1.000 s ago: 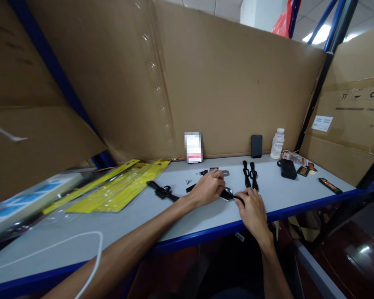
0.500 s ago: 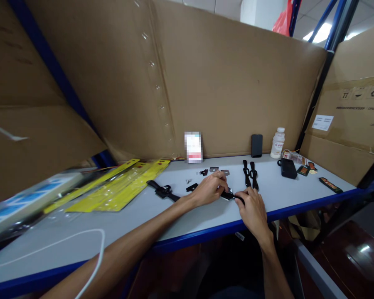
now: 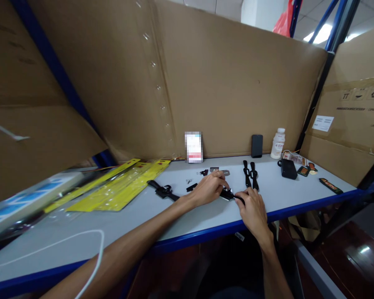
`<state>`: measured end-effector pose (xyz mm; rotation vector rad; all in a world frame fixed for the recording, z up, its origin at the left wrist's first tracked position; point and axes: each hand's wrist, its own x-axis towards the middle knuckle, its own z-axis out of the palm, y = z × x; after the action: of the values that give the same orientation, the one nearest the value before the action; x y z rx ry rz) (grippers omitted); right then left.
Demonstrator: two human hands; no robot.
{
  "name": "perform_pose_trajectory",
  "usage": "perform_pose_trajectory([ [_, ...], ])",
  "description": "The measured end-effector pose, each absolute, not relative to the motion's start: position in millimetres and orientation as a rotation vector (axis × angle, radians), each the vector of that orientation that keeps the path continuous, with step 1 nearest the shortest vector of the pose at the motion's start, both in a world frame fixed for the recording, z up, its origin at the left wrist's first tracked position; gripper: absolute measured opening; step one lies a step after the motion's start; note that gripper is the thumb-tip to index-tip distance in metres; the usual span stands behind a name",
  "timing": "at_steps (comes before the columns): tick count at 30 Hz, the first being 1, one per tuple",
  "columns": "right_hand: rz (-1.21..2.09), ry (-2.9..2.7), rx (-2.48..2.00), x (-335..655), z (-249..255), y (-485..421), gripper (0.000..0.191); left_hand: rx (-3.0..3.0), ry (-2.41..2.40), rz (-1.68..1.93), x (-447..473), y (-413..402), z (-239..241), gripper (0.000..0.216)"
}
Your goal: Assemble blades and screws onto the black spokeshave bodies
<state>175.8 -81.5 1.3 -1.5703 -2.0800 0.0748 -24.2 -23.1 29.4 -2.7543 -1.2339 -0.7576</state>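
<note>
1. Cardboard panel (image 3: 221, 91), matte and creased, stands behind both hands.
2. Smooth, pale grey tabletop (image 3: 280, 193) spreads beneath them.
3. Yellow packs (image 3: 124, 193), card with glossy clear plastic, lie left of the left hand; likely bendy and slick.
4. Left hand (image 3: 210, 189) has its fingers bent and drawn close at the tool's middle; whether they grip it is hidden. Right hand (image 3: 254, 211) is closed around its right-hand end.
5. Black tool (image 3: 228, 194) lies between the two hands, a silvery edge showing. Probably stiff, light, sturdy and slightly slippery; best held by the handle under the right hand, clear of that possibly sharp edge.
6. Second tool (image 3: 163, 191), slim-handled around a bulky centre, rests left of the left hand; paired black frames (image 3: 253, 176) lie just beyond the right hand.
7. Flat metal plates (image 3: 226, 172) lie beyond the left hand, thin and rigid-looking.
8. Silvery screws (image 3: 188, 181) sit beyond the left wrist, likely to roll.
</note>
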Motion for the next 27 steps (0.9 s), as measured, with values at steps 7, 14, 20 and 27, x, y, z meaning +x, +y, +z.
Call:
perform_pose_trajectory([
  [7, 0.063, -2.077, -1.555, 175.9, -1.6, -80.7, 0.024, -2.831, -1.178, -0.773, -23.3, -23.8, 32.1, 0.041],
  [14, 0.077, -2.071, -1.572, 174.9, 1.1, -82.2, 0.024, -2.762, -1.245, -0.789, -26.0, -22.2, 32.0, 0.030],
  [20, 0.071, -2.068, -1.552, 175.3, -1.3, -81.8, 0.023, -2.712, -1.314, -0.699, -27.6, -23.3, 34.9, 0.019],
  [27, 0.060, -2.077, -1.565, 175.6, -0.6, -82.1, 0.024, -2.738, -1.260, -0.587, -22.4, -28.3, 35.4, 0.008],
])
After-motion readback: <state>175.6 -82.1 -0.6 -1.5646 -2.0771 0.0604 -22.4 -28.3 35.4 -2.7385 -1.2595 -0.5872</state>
